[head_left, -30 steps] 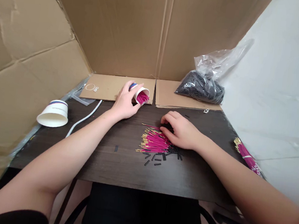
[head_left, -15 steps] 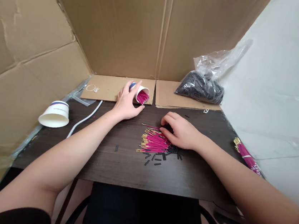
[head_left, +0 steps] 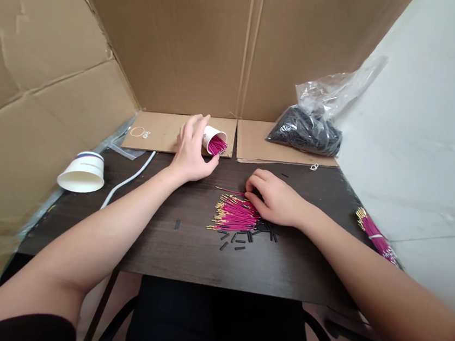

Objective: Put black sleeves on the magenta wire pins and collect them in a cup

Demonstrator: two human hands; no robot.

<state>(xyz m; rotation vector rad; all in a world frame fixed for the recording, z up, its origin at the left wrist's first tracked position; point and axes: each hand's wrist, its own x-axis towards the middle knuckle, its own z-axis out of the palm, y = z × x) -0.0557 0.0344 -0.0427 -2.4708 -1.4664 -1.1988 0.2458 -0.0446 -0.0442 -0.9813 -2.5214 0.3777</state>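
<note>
A white paper cup (head_left: 208,134) lies on its side on the cardboard, its mouth facing right, with a bundle of magenta wires (head_left: 216,146) inside. My left hand (head_left: 191,152) is just left of it, fingers spread; the hand hides the cup's base, so whether they touch is unclear. On the dark table is a pile of magenta wires (head_left: 235,214) with gold tips pointing left. My right hand (head_left: 271,197) is closed at the pile's upper right, pinching the end of a single wire (head_left: 231,191). Short black tubes (head_left: 239,241) are scattered below the pile and partly under its right end.
A second paper cup (head_left: 82,171) lies at the left beside a white cord (head_left: 128,180). A clear bag of black pieces (head_left: 308,130) rests on the cardboard at back right. A tied wire bundle (head_left: 376,237) is at the right edge. Cardboard walls (head_left: 193,40) enclose the back and left.
My left hand has shifted slightly left and its fingers have loosened around the cup, whose blue-banded base is now hidden. My right hand has hardly moved.
</note>
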